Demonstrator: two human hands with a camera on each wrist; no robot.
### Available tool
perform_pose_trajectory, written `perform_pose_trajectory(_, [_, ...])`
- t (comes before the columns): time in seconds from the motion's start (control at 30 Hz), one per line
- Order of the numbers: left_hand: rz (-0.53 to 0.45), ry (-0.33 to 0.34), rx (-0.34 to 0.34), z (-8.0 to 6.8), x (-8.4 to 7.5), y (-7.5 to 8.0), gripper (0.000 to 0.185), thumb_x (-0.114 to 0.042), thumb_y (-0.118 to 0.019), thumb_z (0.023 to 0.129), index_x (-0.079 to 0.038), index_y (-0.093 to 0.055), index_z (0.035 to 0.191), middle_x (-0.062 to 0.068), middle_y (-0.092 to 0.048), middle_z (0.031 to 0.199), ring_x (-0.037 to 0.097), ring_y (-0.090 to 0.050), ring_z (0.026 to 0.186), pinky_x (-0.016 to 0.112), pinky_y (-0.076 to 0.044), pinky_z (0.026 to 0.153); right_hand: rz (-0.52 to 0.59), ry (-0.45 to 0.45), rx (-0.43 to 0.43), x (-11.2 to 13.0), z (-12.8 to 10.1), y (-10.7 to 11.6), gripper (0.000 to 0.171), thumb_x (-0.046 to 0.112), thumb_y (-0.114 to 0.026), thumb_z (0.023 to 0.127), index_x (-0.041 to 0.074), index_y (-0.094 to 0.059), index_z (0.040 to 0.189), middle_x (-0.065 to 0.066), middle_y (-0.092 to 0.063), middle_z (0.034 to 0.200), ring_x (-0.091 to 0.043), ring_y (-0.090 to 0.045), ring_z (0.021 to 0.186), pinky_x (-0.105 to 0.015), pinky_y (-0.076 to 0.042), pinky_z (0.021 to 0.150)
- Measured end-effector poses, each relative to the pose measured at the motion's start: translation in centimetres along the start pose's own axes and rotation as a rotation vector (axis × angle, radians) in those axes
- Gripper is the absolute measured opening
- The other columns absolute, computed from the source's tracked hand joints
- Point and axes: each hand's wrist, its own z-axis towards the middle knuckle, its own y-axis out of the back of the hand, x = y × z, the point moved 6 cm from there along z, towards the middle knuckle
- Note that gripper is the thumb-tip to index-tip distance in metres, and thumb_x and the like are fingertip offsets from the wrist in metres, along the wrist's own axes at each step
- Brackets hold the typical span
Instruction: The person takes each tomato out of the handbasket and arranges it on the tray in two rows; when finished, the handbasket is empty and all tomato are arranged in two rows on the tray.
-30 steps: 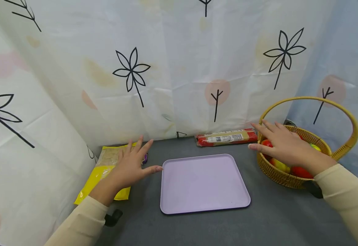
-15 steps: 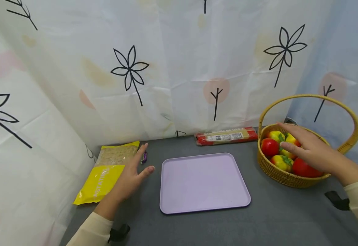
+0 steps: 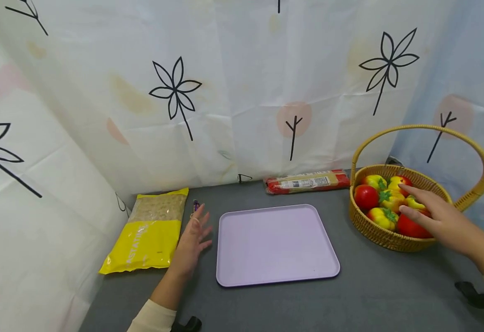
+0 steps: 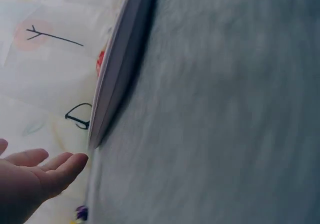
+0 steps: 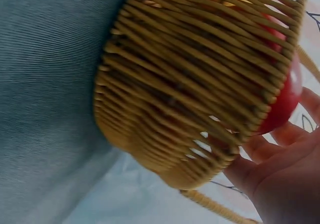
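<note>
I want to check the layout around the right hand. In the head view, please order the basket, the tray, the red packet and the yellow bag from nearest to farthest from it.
1. Basket: directly under the right hand, at the right.
2. Red packet: at the back, left of the basket.
3. Tray: in the middle; too close to the packet to rank surely.
4. Yellow bag: far left, clearly farthest.

The right hand [image 3: 449,223] hides part of the red fruit [image 3: 412,228]; the wrapper's [image 3: 195,206] print is too small to read.
</note>
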Motion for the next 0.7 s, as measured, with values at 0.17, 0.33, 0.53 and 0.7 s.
perform_pose_trajectory(0.17, [-0.076, 0.062, -0.011, 0.0, 1.3, -0.4, 0.075, -0.057, -0.030, 0.116, -0.013, -0.017, 0.175, 0.031, -0.022, 0.174, 0.060, -0.031, 0.152, 0.077, -0.032, 0.117, -0.036, -0.035, -0.012, -1.1, -0.4, -0.9, 0.078, 0.041, -0.066, 0.109, -0.011, -0.038, 0.159, -0.047, -0.037, 0.152, -0.066, -0.040, 0.128, -0.087, -0.038, 0.094])
perform_pose_trajectory(0.33, [-0.095, 0.101, -0.017, 0.2, 2.6, -0.5, 0.074, -0.054, -0.031, 0.117, -0.011, -0.017, 0.175, 0.032, -0.022, 0.173, 0.057, -0.031, 0.154, 0.073, -0.033, 0.119, -0.047, 0.045, -0.063, -1.3, -0.7, -1.6, 0.065, 0.030, -0.083, 0.099, -0.007, -0.057, 0.145, -0.039, -0.055, 0.138, -0.055, -0.053, 0.112, -0.063, -0.056, 0.074])
perform_pose_trajectory(0.53, [-0.076, 0.132, -0.051, 0.2, 3.7, -0.3, 0.072, -0.045, -0.039, 0.118, -0.003, -0.019, 0.173, 0.033, -0.033, 0.168, 0.049, -0.039, 0.152, 0.063, -0.039, 0.120, -0.028, 0.099, -0.076, -1.4, -1.0, -1.7, 0.061, 0.020, -0.086, 0.096, -0.005, -0.059, 0.144, -0.037, -0.056, 0.138, -0.053, -0.054, 0.109, -0.051, -0.054, 0.070])
perform_pose_trajectory(0.7, [-0.012, 0.179, -0.069, 0.2, 4.2, -0.3, 0.073, -0.037, -0.057, 0.114, -0.003, -0.027, 0.172, 0.027, -0.044, 0.165, 0.042, -0.046, 0.150, 0.055, -0.043, 0.119, 0.027, 0.065, -0.043, -1.9, -1.5, -1.6, 0.063, 0.016, -0.084, 0.098, -0.006, -0.053, 0.148, -0.037, -0.052, 0.140, -0.054, -0.053, 0.111, -0.038, -0.055, 0.070])
